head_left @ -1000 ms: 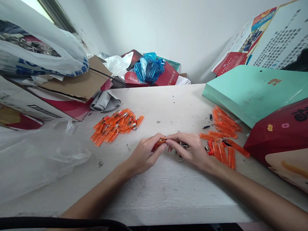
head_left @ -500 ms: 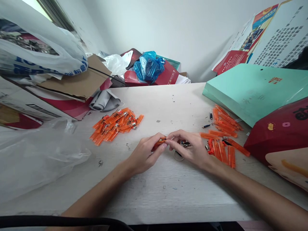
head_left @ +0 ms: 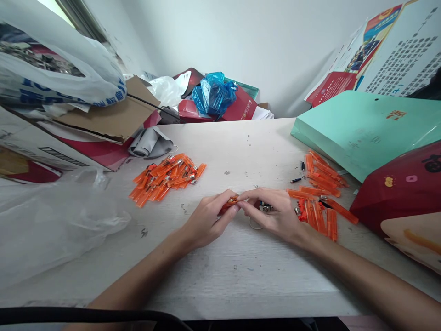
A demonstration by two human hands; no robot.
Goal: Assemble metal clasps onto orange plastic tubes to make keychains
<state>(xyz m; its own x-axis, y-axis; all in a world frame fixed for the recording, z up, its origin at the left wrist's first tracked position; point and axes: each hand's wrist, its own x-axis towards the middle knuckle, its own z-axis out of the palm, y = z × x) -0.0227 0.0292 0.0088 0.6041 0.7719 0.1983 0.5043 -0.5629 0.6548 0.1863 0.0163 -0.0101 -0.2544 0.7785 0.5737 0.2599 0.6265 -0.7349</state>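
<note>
Between thumb and fingers, my left hand [head_left: 206,223] is closed around an orange see-through lighter [head_left: 227,206], mostly covered by the fingers. The fingertips of my right hand [head_left: 275,214] pinch at the lighter's metal end; any small part between them is too small to make out. Under the right palm lie small metal parts [head_left: 266,207], partly hidden, and a thin pale ring [head_left: 255,225]. To the left is a heap of orange lighters with metal tops [head_left: 165,178]. More orange lighter bodies [head_left: 322,174] lie to the right, with red parts among them.
A clear plastic bag [head_left: 62,225] lies at the left, below a cardboard box [head_left: 113,110] and a white bag [head_left: 99,69]. On the right stand a mint-green bag [head_left: 361,128] and a dark red bag [head_left: 382,197]. A blue plastic bag [head_left: 214,94] sits at the back.
Both hands stay at nearly the same spot, with slight finger movement at the lighter's end. The view has shifted very slightly.
</note>
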